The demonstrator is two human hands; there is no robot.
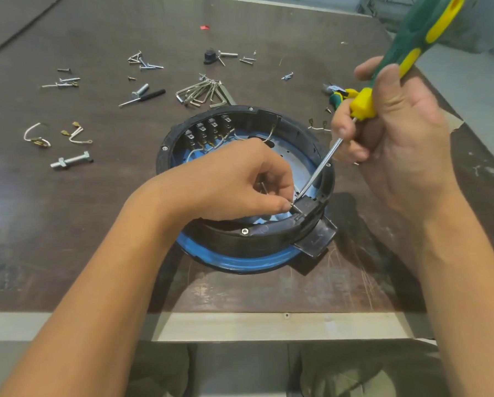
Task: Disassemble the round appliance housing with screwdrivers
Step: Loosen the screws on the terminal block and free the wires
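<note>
The round black and blue appliance housing (240, 247) lies open side up in the middle of the table. A row of switch terminals with white wires sits on its far inner wall. My right hand (397, 133) grips a green and yellow screwdriver (412, 38). Its steel shaft slants down into the housing, with the tip at a black block (306, 206) on the near right rim. My left hand (240, 181) reaches inside the housing and pinches a small metal piece right beside that tip.
Loose screws, a bunch of hex keys (202, 91), a small black-handled screwdriver (145, 96), a bolt with nut (72, 161), short wires with terminals (76, 133) and green-yellow pliers (337, 94) lie scattered on the far side. The table's front edge (240, 325) runs below the housing.
</note>
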